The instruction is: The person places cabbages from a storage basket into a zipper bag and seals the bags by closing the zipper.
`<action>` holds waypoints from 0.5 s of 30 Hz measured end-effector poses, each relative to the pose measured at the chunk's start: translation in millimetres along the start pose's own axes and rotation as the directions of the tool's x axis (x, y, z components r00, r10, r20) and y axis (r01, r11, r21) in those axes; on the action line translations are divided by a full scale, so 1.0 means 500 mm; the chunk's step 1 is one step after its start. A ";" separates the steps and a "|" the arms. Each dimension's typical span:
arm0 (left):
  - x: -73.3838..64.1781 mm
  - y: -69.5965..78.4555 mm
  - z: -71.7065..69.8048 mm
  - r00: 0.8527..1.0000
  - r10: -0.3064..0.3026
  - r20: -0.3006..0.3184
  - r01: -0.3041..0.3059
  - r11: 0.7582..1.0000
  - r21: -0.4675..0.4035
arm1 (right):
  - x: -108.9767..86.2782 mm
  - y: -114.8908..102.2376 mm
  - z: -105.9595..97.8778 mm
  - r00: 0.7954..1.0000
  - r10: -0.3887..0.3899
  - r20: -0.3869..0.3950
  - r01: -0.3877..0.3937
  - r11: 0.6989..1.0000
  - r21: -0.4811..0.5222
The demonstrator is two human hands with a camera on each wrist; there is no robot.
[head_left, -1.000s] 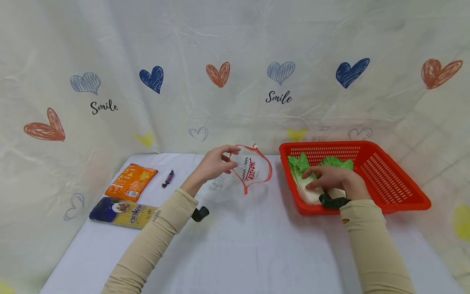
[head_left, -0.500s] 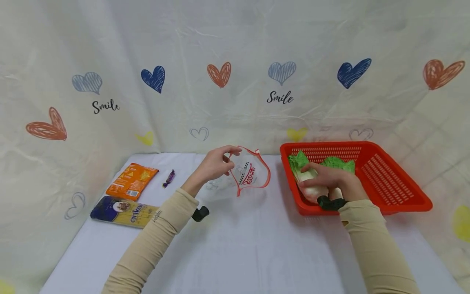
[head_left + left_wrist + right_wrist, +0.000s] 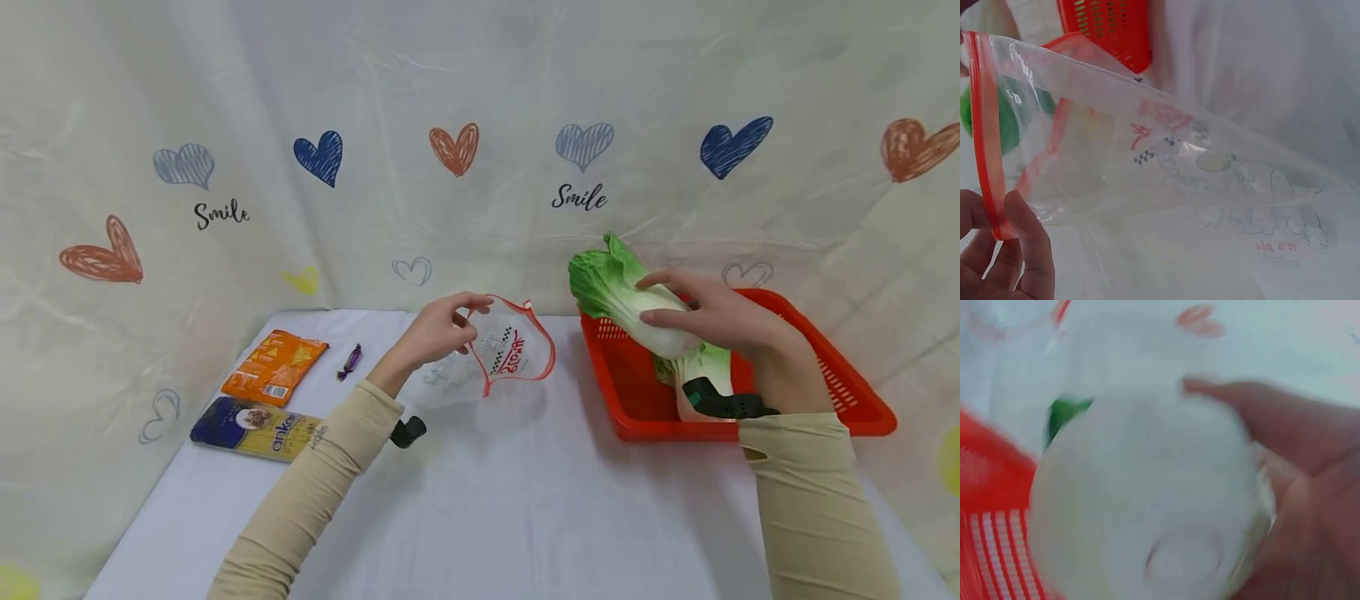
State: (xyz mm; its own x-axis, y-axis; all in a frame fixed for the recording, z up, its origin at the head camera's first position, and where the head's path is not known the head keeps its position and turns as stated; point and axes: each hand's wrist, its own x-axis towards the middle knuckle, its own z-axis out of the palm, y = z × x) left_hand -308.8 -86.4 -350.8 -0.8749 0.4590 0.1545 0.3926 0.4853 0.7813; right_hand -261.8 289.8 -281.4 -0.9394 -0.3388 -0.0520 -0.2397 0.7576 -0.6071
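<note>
My left hand (image 3: 441, 332) pinches the red zip edge of a clear plastic zip bag (image 3: 517, 354), whose mouth gapes to the right. In the left wrist view thumb and fingers hold that red edge (image 3: 988, 144). Above the left part of a red basket (image 3: 626, 427), my right hand (image 3: 723, 312) grips a napa cabbage (image 3: 637, 312) by its white stalk, green leaves tilted up and left. Its pale round base (image 3: 1147, 494) fills the right wrist view, slightly blurred. A second napa cabbage (image 3: 705, 371) lies in the basket, partly hidden by the right hand and wrist strap.
At the table's left lie an orange packet (image 3: 273, 367), a purple-wrapped candy (image 3: 349, 362) and a pasta pack (image 3: 251, 429), the latter partly behind the left sleeve. A white sheet with printed hearts (image 3: 453, 150) hangs behind the table (image 3: 525, 517).
My right hand has closed round one napa cabbage and lifted it out of the basket, up above the rim. The left hand stays nearly still; the bag's mouth has shifted slightly.
</note>
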 end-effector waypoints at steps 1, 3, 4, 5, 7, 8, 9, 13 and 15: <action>0.001 0.000 -0.002 1.000 0.001 0.001 -0.001 1.000 -0.006 | -0.002 -0.005 -0.001 1.000 -0.028 -0.010 0.028 0.999 0.040; 0.001 0.001 -0.005 1.000 0.004 0.005 -0.004 1.000 -0.026 | -0.003 -0.010 0.005 0.996 -0.083 -0.013 0.084 0.987 0.137; 0.002 0.001 -0.007 1.000 0.005 0.008 -0.005 0.999 -0.041 | -0.001 -0.010 0.010 0.993 -0.117 -0.005 0.116 0.973 0.199; 0.002 0.001 -0.009 1.000 0.007 0.010 -0.006 0.998 -0.056 | 0.002 -0.010 0.017 0.987 -0.158 0.004 0.151 0.952 0.267; 0.003 0.000 -0.011 1.000 0.006 0.017 -0.004 0.996 -0.088 | 0.009 -0.005 0.035 0.970 -0.241 0.022 0.212 0.892 0.399; 0.003 0.000 -0.012 1.000 0.006 0.023 -0.003 0.994 -0.105 | 0.014 -0.001 0.045 0.959 -0.283 0.033 0.236 0.854 0.465; 0.004 -0.001 -0.013 1.000 0.005 0.030 -0.002 0.993 -0.122 | 0.018 0.002 0.055 0.946 -0.322 0.042 0.253 0.813 0.524; 0.004 -0.002 -0.016 0.999 -0.001 0.047 0.010 0.983 -0.184 | 0.037 0.009 0.095 0.911 -0.406 0.068 0.278 0.728 0.627; 0.003 -0.001 -0.019 0.999 0.000 0.048 0.009 0.979 -0.205 | 0.044 0.009 0.109 0.916 -0.389 0.098 0.255 0.753 0.607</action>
State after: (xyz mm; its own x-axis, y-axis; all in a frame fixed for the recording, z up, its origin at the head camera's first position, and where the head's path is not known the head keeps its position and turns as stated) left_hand -313.2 -92.9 -345.5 -0.8601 0.4943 0.1257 0.3179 0.3267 0.8901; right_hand -269.9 255.3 -328.6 -0.7433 -0.6597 0.1111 -0.2713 0.1455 -0.9514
